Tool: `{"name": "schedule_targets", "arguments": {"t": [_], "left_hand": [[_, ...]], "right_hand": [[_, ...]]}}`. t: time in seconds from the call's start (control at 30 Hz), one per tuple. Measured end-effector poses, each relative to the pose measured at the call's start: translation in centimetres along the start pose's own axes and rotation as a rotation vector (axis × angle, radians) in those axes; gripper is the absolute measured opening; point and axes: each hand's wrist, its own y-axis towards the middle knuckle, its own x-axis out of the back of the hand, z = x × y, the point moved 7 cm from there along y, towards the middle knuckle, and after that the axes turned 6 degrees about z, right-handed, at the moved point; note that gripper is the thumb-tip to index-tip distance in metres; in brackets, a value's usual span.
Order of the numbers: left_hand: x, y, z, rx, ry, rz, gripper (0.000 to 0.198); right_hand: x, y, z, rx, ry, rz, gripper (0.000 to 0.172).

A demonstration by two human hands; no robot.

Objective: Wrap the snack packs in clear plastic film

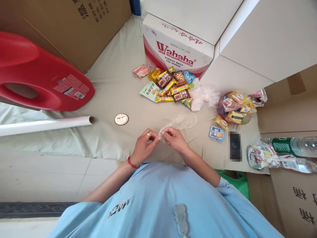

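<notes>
My left hand [145,145] and my right hand [174,138] meet in front of me, fingers pinched together on the near edge of a thin clear plastic bag [180,121]. The bag lies flat on the pale cloth [111,82] and stretches away to the right of my hands. A red string circles my left wrist, and a ring shows on a left finger. Beyond the bag lies a pile of wrapped snacks [170,87].
A white Wahaha carton [175,49] stands behind the snacks. A red jug [37,72] and a white tube [47,125] lie left, with a round tin [121,119] nearby. More snacks in a bowl [234,107], a dark phone [234,145] and bottles [294,147] sit right.
</notes>
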Motion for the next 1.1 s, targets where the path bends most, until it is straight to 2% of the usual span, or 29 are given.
{"name": "schedule_targets", "arguments": {"t": [0.13,0.23,0.33,0.4,0.47,0.6,0.67,0.77,0.8,0.83,0.87,0.97,1.0,1.03,1.1], "left_hand": [[0.9,0.3,2.8,0.192,-0.262,-0.13,0.033],[2.1,0.7,4.6,0.28,-0.501,-0.253,0.037],[4.2,0.9,5.7,0.31,-0.528,-0.372,0.037],[5.8,0.6,6.2,0.33,-0.446,-0.434,0.034],[7.1,-0.1,6.7,0.361,-0.297,-0.444,0.031],[7.7,-1.8,6.5,0.399,0.201,-0.269,0.025],[7.5,-2.2,5.0,0.278,0.453,-0.267,0.021],[6.2,-2.1,1.1,-0.011,0.725,-0.374,0.025],[5.3,-1.7,-0.1,-0.095,0.78,-0.368,0.022],[4.1,-1.0,-1.2,-0.17,0.815,-0.318,0.02],[2.5,-0.1,-2.0,-0.233,0.834,-0.219,0.02],[-2.7,2.4,-3.0,-0.32,0.868,0.216,0.025],[-4.1,3.1,-2.8,-0.297,0.89,0.321,0.026],[-4.9,3.8,-2.3,-0.248,0.914,0.379,0.026],[-5.4,4.9,-1.2,-0.128,0.955,0.374,0.027]], "right_hand": [[1.0,-0.6,0.2,0.012,0.016,0.038,0.039],[3.3,-1.9,0.0,-0.011,0.07,-0.012,0.041],[6.2,-3.6,-1.1,-0.052,0.097,-0.084,0.043],[8.1,-4.9,-2.1,-0.069,0.077,-0.124,0.043],[9.5,-6.3,-3.1,-0.088,0.004,-0.125,0.042],[10.8,-8.9,-3.8,-0.142,-0.335,0.017,0.035],[12.3,-9.5,-2.6,-0.09,-0.53,-0.052,0.031],[15.1,-8.9,0.4,0.068,-0.653,-0.344,0.035],[15.6,-8.1,1.1,0.108,-0.64,-0.408,0.039],[15.7,-7.0,1.5,0.134,-0.618,-0.438,0.043],[15.4,-5.6,1.6,0.148,-0.6,-0.438,0.049],[13.0,-1.0,1.0,0.138,-0.647,-0.366,0.058],[12.1,0.3,0.7,0.13,-0.678,-0.337,0.052],[11.3,1.2,0.5,0.127,-0.7,-0.316,0.04],[10.5,1.8,0.1,0.145,-0.695,-0.324,0.019]]}}
